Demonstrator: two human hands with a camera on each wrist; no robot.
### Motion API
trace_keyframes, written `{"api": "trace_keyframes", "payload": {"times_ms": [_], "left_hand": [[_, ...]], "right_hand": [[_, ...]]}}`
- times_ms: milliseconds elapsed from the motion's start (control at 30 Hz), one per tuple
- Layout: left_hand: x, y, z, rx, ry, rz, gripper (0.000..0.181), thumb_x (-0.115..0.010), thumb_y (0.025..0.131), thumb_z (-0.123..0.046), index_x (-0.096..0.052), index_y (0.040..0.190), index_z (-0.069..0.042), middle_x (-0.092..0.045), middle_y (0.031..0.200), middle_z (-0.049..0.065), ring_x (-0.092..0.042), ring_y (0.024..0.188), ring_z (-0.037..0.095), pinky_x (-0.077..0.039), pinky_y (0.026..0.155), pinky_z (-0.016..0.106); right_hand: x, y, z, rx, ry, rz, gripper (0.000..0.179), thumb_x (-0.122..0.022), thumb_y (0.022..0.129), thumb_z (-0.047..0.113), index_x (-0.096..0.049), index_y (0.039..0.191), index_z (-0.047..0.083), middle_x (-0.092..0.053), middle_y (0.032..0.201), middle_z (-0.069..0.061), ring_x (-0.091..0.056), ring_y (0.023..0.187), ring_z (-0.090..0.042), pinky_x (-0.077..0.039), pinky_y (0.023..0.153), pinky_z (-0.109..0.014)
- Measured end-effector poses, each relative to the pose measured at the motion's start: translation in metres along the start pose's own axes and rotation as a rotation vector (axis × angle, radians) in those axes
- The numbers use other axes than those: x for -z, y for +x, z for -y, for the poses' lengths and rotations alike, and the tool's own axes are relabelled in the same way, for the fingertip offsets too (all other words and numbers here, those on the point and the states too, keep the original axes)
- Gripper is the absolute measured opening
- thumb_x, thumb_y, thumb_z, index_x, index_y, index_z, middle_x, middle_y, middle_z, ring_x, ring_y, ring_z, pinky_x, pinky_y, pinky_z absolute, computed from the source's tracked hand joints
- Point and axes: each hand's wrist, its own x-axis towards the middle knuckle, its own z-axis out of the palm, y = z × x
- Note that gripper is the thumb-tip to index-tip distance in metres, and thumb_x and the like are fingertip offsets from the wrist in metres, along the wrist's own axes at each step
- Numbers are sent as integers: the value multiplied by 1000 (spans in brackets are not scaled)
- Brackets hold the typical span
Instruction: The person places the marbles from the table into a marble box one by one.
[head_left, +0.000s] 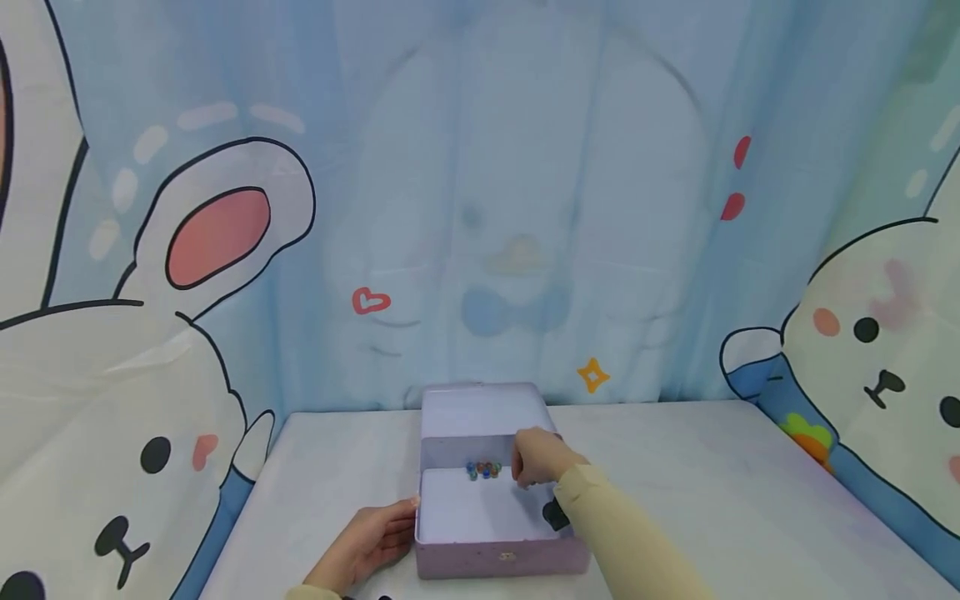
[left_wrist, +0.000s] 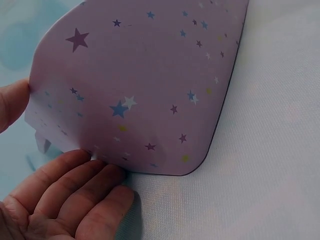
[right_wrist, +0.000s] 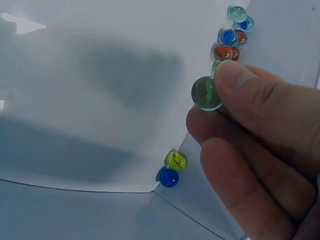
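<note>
A lilac box [head_left: 465, 561] stands with its lid [head_left: 483, 412] raised at the back. My right hand [head_left: 543, 456] is over the box's far right interior. In the right wrist view its thumb and fingertips pinch a green glass marble [right_wrist: 206, 93]. More marbles [head_left: 483, 471] lie in a row along the far inside wall. Close by are a yellow marble [right_wrist: 176, 160] and a blue marble [right_wrist: 169, 177] in a corner. At the box's left side, my left hand [head_left: 375, 533] touches the star-printed wall [left_wrist: 130, 80] with extended fingers, thumb at its edge.
The box rests on a white-covered table [head_left: 712, 492]. Behind the table hangs a light blue curtain [head_left: 637, 208] printed with cartoon rabbits. A dark device [head_left: 556, 515] sits at my right wrist, above the box's right side. A small metal clasp [head_left: 507, 556] marks the box front.
</note>
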Motion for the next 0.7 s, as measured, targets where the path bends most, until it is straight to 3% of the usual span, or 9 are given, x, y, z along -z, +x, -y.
{"api": "trace_keyframes", "payload": {"times_ms": [233, 367, 533, 700], "left_hand": [[0, 4, -1, -2, 0, 14, 65, -68, 97, -37, -57, 134, 15, -64, 133, 30, -63, 126, 41, -50, 110, 55], [2, 3, -1, -4, 3, 12, 67, -68, 97, -38, -55, 135, 16, -63, 133, 31, -62, 128, 42, -49, 111, 55], [6, 1, 1, -9, 1, 13, 69, -68, 97, -38, -53, 135, 18, -62, 134, 32, -61, 128, 43, -48, 111, 56], [14, -2, 1, -20, -13, 8, 69, -69, 97, -38, -54, 135, 18, -62, 134, 32, -61, 129, 43, -47, 112, 56]], "right_hand": [[1, 1, -2, -38, -30, -21, 22, -86, 76, 0, -70, 69, 13, -65, 67, 3, -57, 64, -13, -54, 61, -29], [5, 0, -3, -31, 6, -52, 15, -85, 78, 0, -75, 73, 11, -68, 71, 3, -59, 67, -13, -56, 64, -31], [16, -10, -10, -1, 169, -126, 4, -82, 82, 3, -80, 85, 6, -75, 79, 1, -64, 71, -11, -58, 67, -31], [30, -31, -33, 84, 442, -141, 14, -77, 90, 11, -79, 102, 3, -78, 96, -6, -70, 83, -13, -62, 74, -31]]}}
